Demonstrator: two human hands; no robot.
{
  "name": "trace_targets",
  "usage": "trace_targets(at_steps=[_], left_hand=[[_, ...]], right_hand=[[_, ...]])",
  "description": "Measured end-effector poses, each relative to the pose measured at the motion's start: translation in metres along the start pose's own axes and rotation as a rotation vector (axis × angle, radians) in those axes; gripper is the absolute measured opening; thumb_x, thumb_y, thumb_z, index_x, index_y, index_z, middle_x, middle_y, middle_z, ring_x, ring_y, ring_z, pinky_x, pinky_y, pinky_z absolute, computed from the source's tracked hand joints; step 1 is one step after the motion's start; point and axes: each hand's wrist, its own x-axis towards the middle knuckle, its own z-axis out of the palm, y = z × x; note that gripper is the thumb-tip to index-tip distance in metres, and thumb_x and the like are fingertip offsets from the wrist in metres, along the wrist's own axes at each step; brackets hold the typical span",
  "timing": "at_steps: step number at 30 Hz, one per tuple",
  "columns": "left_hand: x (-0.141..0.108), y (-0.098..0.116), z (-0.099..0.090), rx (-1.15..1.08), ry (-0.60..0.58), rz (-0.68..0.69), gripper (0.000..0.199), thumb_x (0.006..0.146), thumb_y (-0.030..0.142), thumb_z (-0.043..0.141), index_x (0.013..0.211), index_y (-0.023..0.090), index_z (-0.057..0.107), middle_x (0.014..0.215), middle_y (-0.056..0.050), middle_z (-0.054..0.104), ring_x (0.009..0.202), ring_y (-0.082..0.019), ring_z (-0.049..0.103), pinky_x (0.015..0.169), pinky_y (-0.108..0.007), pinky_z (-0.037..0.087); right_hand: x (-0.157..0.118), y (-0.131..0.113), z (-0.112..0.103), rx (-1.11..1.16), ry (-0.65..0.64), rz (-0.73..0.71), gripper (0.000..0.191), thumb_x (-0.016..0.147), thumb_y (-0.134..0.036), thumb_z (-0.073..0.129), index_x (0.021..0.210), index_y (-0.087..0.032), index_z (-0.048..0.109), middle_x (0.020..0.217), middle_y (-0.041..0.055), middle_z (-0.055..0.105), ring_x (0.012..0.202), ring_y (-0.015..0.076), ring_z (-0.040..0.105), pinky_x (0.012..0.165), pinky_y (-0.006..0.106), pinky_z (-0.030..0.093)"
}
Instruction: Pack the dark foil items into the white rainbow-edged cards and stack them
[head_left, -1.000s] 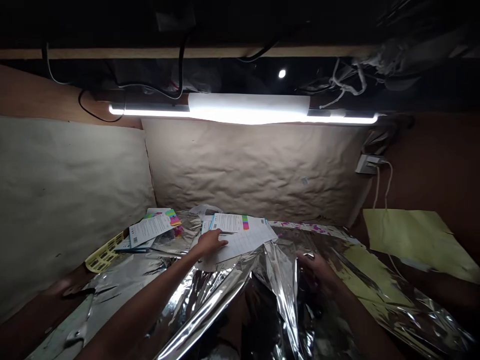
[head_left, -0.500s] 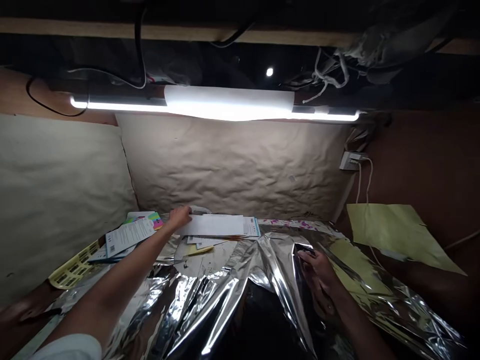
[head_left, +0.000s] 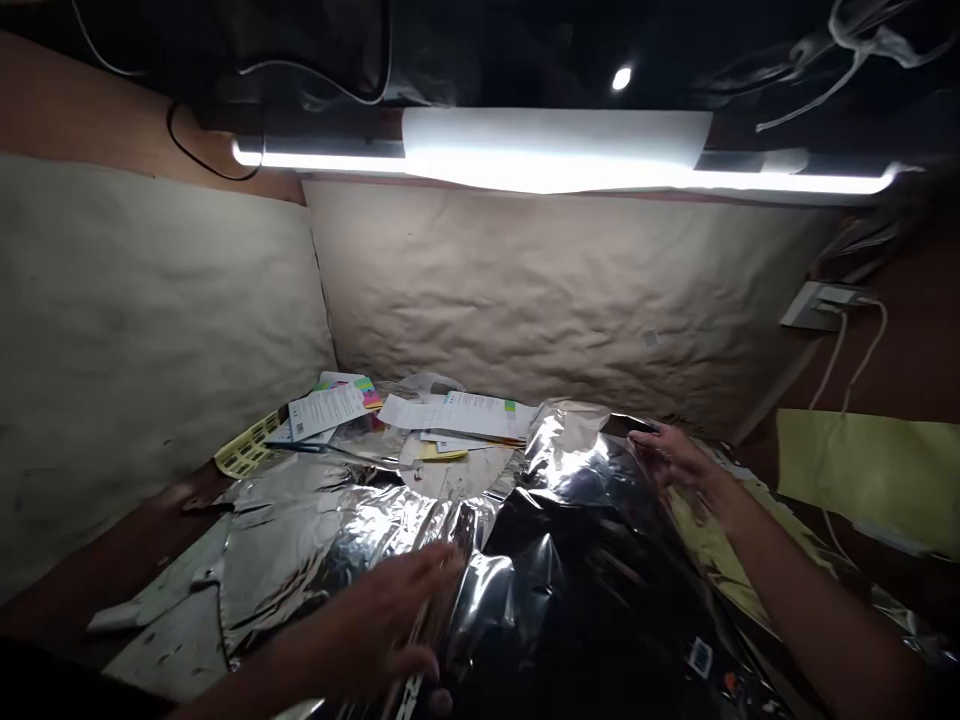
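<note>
A large sheet of shiny silver film (head_left: 480, 590) spreads wrinkled across the work surface, dark where it reflects the shadow. My right hand (head_left: 675, 458) pinches its raised far edge on the right side. Low in the middle, my left hand (head_left: 405, 605) is over the near part of the film, slightly blurred, its fingers stretched forward and the thumb apart. Behind the film lies a pile of printed paper leaflets (head_left: 480, 415), with a small yellow piece (head_left: 442, 453) under them. More leaflets (head_left: 326, 410) lie to the left.
A yellow slotted plastic basket (head_left: 251, 445) stands at the left edge. Across the top runs a lit tube lamp (head_left: 322, 160) with white paper over it. A power socket (head_left: 821, 305) with cords and a yellow sheet (head_left: 870, 470) are on the right. Brown paper (head_left: 525, 290) covers the back wall.
My left hand has left the leaflets and come down towards me over the film. My right hand has lifted the film's edge up and away. The view has shifted left.
</note>
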Motion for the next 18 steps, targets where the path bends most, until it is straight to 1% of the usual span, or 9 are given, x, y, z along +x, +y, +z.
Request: trace_targets(at_steps=[3,6,9,11,13,14,15,16,18], left_hand=[[-0.019,0.011,0.028,0.052,-0.126,0.008,0.09,0.083,0.059,0.064,0.154,0.035,0.016,0.161,-0.005,0.014,0.147,-0.035,0.017,0.118,-0.057,0.019],[-0.018,0.002,0.045,0.116,-0.12,0.016,0.087,0.086,0.066,0.054,0.154,0.035,0.009,0.161,-0.007,0.009,0.147,-0.038,0.012,0.116,-0.062,0.017],[-0.012,-0.008,0.057,0.198,-0.079,0.028,0.092,0.082,0.071,0.055,0.154,0.036,0.01,0.16,-0.009,0.009,0.145,-0.042,0.014,0.114,-0.065,0.019],[-0.009,-0.012,0.063,0.262,-0.081,0.019,0.088,0.084,0.063,0.059,0.153,0.036,0.011,0.159,-0.009,0.012,0.144,-0.042,0.018,0.113,-0.064,0.023],[-0.007,-0.015,0.068,0.326,-0.06,0.0,0.076,0.092,0.042,0.059,0.151,0.04,0.012,0.158,-0.006,0.018,0.143,-0.039,0.025,0.112,-0.059,0.03],[-0.006,-0.017,0.07,0.354,-0.038,-0.009,0.072,0.094,0.031,0.056,0.15,0.043,0.012,0.157,-0.003,0.021,0.142,-0.036,0.028,0.112,-0.056,0.033],[-0.005,-0.02,0.072,0.376,-0.017,-0.01,0.071,0.095,0.024,0.053,0.149,0.045,0.012,0.156,-0.002,0.023,0.142,-0.034,0.031,0.112,-0.053,0.035],[-0.005,-0.023,0.074,0.39,0.004,-0.006,0.07,0.095,0.02,0.051,0.148,0.046,0.013,0.155,0.0,0.025,0.141,-0.033,0.033,0.112,-0.05,0.037],[-0.003,-0.031,0.078,0.4,0.026,0.024,0.066,0.095,0.023,0.051,0.145,0.047,0.015,0.153,0.002,0.03,0.138,-0.031,0.038,0.11,-0.046,0.04]], right_hand=[[0.016,0.013,0.005,-0.154,0.057,0.032,0.03,0.058,-0.032,0.084,0.079,-0.019,0.066,0.06,0.0009,0.065,0.052,0.0148,0.06,0.053,0.027,0.051],[0.03,0.015,0.011,-0.335,0.149,0.019,0.04,0.065,-0.031,0.079,0.1,-0.015,0.068,0.069,0.0051,0.07,0.061,0.0202,0.065,0.06,0.033,0.054],[0.03,0.008,0.022,-0.515,0.251,-0.076,0.059,0.071,-0.033,0.074,0.124,-0.01,0.06,0.101,0.0182,0.072,0.096,0.0325,0.068,0.082,0.045,0.053],[0.018,0.008,0.04,-0.619,0.286,-0.185,0.067,0.079,-0.038,0.067,0.137,-0.009,0.05,0.132,0.0236,0.058,0.127,0.037,0.051,0.101,0.051,0.042],[-0.003,0.016,0.066,-0.711,0.243,-0.305,0.067,0.086,-0.041,0.057,0.145,-0.013,0.043,0.153,0.0188,0.038,0.143,0.0339,0.029,0.114,0.052,0.028],[-0.015,0.023,0.08,-0.754,0.182,-0.358,0.065,0.088,-0.043,0.054,0.145,-0.016,0.043,0.157,0.014,0.033,0.146,0.0314,0.024,0.116,0.05,0.024],[-0.027,0.03,0.094,-0.796,0.101,-0.395,0.063,0.086,-0.045,0.057,0.143,-0.02,0.047,0.156,0.0102,0.035,0.145,0.0304,0.026,0.117,0.049,0.024],[-0.039,0.037,0.107,-0.832,0.021,-0.408,0.062,0.082,-0.046,0.063,0.138,-0.022,0.054,0.151,0.0095,0.044,0.142,0.0314,0.034,0.115,0.048,0.028],[-0.057,0.045,0.122,-0.875,-0.068,-0.41,0.06,0.08,-0.048,0.065,0.133,-0.02,0.059,0.142,0.0106,0.055,0.134,0.0316,0.046,0.11,0.045,0.037]])
